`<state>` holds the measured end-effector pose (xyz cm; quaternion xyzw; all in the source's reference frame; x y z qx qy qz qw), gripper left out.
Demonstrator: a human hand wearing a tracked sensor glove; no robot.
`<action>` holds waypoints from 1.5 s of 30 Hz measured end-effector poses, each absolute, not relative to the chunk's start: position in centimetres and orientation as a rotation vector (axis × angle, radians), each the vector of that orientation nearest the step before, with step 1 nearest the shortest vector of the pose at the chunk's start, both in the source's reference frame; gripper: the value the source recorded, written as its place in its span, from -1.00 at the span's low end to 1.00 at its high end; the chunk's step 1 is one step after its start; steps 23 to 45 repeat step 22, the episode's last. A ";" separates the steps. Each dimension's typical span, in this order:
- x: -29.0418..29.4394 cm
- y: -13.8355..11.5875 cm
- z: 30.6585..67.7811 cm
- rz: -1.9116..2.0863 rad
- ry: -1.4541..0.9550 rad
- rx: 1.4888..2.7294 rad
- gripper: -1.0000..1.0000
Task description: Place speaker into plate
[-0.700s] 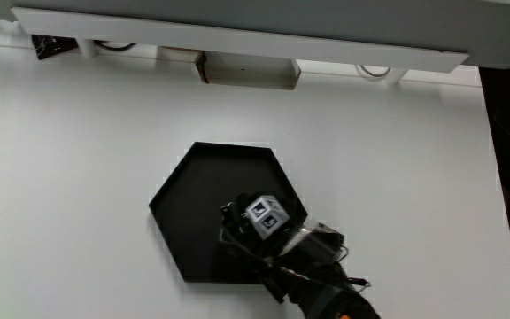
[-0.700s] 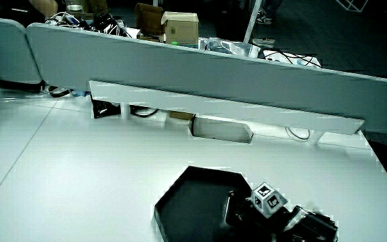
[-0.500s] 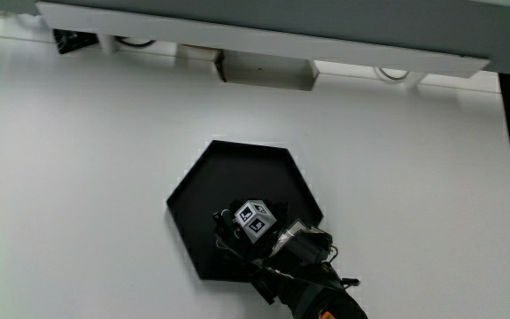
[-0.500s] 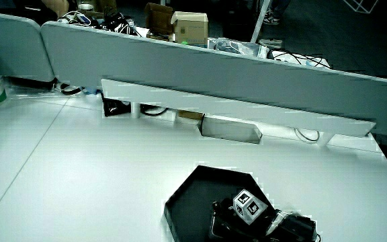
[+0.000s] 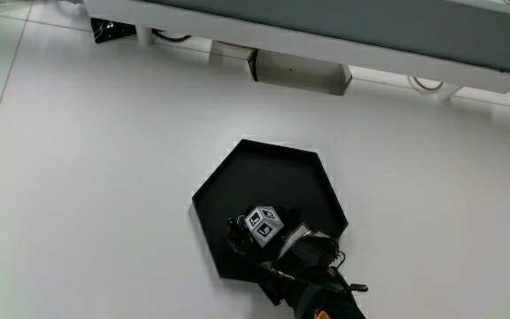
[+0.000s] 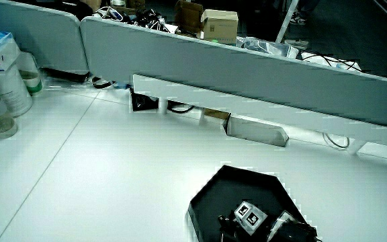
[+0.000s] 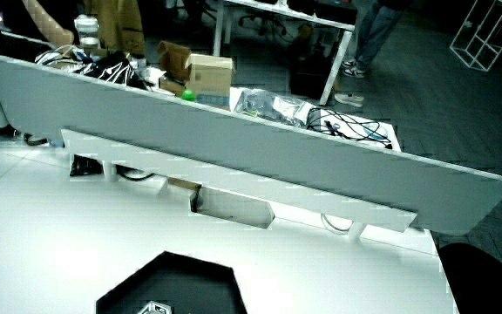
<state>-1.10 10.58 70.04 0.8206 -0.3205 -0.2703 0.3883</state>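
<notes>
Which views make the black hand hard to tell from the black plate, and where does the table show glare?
Main view: the hand merges with the dark plate; only its patterned cube stands out. A side view: the same merging, hand on plate. The table looks bright and washed out, with no clear shadows.

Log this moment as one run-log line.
hand: over plate, at its near edge | speaker: not discernible | fingers: hidden | stage: placing
</notes>
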 end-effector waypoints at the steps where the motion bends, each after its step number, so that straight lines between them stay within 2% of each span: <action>1: -1.1 10.6 70.3 -0.686 -0.801 2.076 -0.40; 9: 0.2 11.5 71.0 -0.578 -0.746 2.036 -0.93; 10: 0.8 11.5 70.4 -0.534 -0.716 2.100 -1.00; 12: 2.0 11.6 69.1 -0.443 -0.654 2.226 -1.00; 16: 5.2 12.5 67.6 -0.239 -0.598 2.309 -1.00; 17: 5.9 12.9 68.4 -0.192 -0.609 2.273 -1.00; 18: 6.5 13.1 67.9 -0.132 -0.599 2.317 -1.00; 22: 8.1 13.9 66.7 -0.012 -0.599 2.326 -1.00; 45: 8.1 13.9 66.7 -0.012 -0.599 2.326 -1.00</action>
